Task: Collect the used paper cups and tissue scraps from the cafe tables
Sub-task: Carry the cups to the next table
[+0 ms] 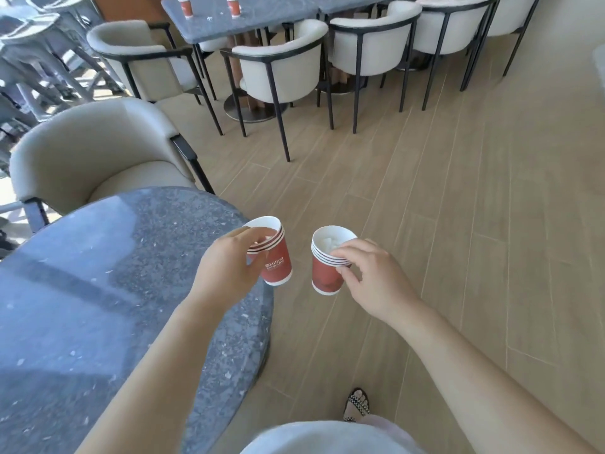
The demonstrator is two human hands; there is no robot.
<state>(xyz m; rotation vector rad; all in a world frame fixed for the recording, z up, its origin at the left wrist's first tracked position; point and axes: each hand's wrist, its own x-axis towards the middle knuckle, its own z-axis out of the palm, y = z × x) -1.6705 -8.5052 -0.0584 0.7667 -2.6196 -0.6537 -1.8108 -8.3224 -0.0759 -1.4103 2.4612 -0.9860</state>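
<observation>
Holding a stack of red paper cups with white rims (278,260), the left hand (229,267) curls round it above the edge of the round grey speckled stone table (114,273). White letters on the cup read "Hilton". The right hand (370,276) pinches a second stack of red paper cups (325,275) at the rim, over the smooth wooden plank floor (458,191). Crumpled white tissue (330,244) sits inside.

1. Left cup stack (276,262), centre of frame: white "Hilton" with a small logo beside it, printed on the red wall. The smaller line under it is too blurred to read.
2. Right cup stack (325,273): nothing legible on the side facing the camera.
3. Far left cup (185,6) and far right cup (234,6), top of frame: white marks, too small to read.
</observation>
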